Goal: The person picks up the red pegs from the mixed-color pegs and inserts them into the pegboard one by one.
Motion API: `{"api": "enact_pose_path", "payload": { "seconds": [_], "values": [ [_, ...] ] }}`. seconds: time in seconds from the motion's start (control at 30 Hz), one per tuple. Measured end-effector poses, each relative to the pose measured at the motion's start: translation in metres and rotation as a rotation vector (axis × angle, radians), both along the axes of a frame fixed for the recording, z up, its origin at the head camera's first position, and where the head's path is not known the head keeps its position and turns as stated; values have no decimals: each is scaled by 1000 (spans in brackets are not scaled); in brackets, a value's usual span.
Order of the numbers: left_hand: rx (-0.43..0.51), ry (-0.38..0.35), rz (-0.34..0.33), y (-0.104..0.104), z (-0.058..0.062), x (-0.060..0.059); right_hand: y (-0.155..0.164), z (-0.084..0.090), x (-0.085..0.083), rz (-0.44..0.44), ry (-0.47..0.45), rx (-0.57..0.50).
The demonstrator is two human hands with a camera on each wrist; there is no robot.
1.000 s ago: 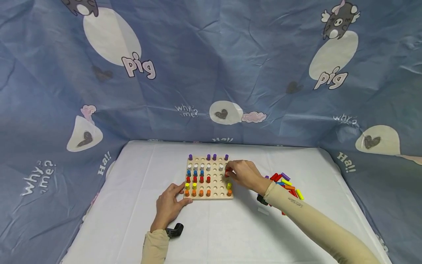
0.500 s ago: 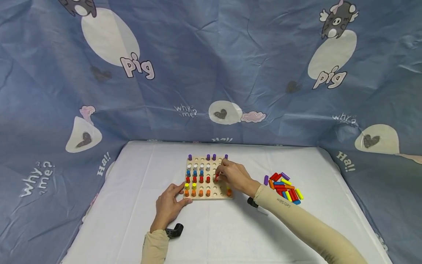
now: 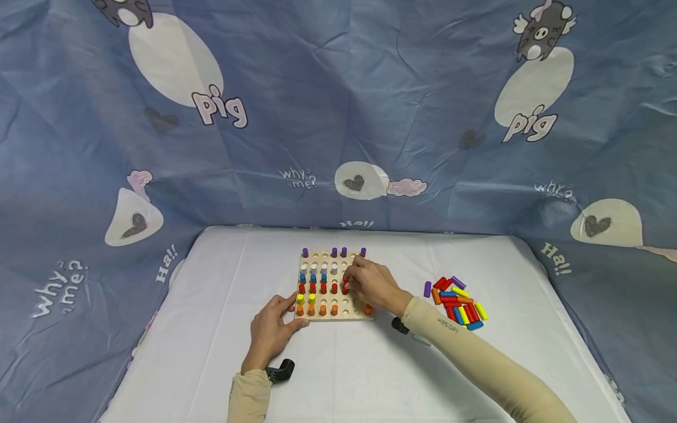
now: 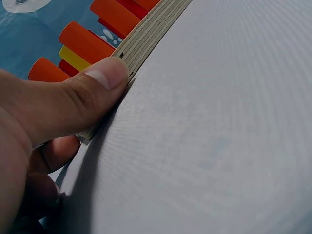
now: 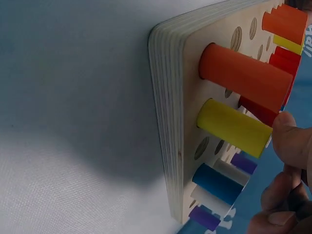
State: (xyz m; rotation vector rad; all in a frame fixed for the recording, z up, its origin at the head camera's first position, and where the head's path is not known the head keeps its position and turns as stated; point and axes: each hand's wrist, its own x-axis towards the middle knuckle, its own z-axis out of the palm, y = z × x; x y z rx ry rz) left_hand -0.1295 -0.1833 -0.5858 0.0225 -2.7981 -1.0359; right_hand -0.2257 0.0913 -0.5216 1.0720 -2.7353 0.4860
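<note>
Just left of the right hand's point(image 3: 374, 286) fingertips point(image 5: 284, 123), a standing red peg point(image 3: 334, 288) crowds them; nearer the person, bare holes point(image 3: 345, 311) leave room. Right of them, a yellow peg point(image 5: 235, 127) and an orange peg point(image 5: 246, 77) obstruct. Before the left hand's point(image 3: 271, 330) thumb point(image 4: 97, 80), white tablecloth point(image 4: 209, 131) allows passage.

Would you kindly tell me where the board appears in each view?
Head: the board lies a little below centre.
Left wrist: upper left, its side edge running from the left hand to the top border.
Right wrist: mostly the right half, seen slantwise.
Shared landmark: orange pegs along one edge.
</note>
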Motion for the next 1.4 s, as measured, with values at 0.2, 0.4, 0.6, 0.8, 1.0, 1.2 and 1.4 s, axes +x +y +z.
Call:
{"api": "enact_pose_path", "payload": {
  "seconds": [0.2, 0.4, 0.6, 0.8, 1.0, 1.2, 1.4],
  "values": [
    [-7, -10, 3, 0, 1, 0, 0, -3, -1, -15, -12, 0],
    [-12, -12, 0, 0, 3, -1, -2, -4, -1, -5, -9, -9],
    [-6, -5, -2, 0, 4, -3, -3, -3, -2, -17, -20, -4],
    [-6, -17, 1, 0, 2, -1, -4, -4, -1, -25, -52, -27],
    [-1, -10, -2, 1, 2, 0, -3, -3, 0, -33, -50, -6],
    [-11, 22, 0, 2, 1, 1, -2, -5, 0, -33, -39, 8],
    [-9, 21, 1, 1, 0, 2, 0, -7, -1, 3, -16, 18]
  ]
}}
